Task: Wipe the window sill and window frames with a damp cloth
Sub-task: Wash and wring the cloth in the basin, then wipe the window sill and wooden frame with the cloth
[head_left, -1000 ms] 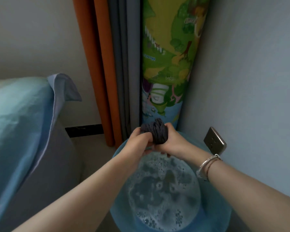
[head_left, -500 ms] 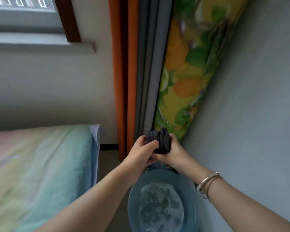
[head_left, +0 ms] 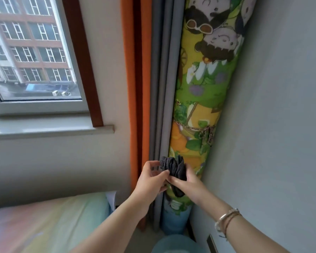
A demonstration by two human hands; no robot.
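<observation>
The cloth (head_left: 174,169) is dark grey with a ribbed, matt weave. The window sill (head_left: 49,129) looks smooth and faintly glossy, the window frame (head_left: 82,57) is brown wood-toned beside white smooth plastic-looking trim. The orange and grey curtains (head_left: 150,79) are matt fabric.

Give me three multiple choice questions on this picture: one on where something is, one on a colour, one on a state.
1. Where is the window sill?
A. upper left of the hands
B. right of the rolled mat
C. below the basin

2. What colour is the cloth?
A. white
B. dark grey
C. yellow

3. How is the cloth held?
A. lying on the sill
B. bunched between both hands
C. hanging from the curtain

Answers: 1 A, it runs under the window at the left. 2 B, it looks charcoal. 3 B, the left hand and right hand both grip it.
</observation>
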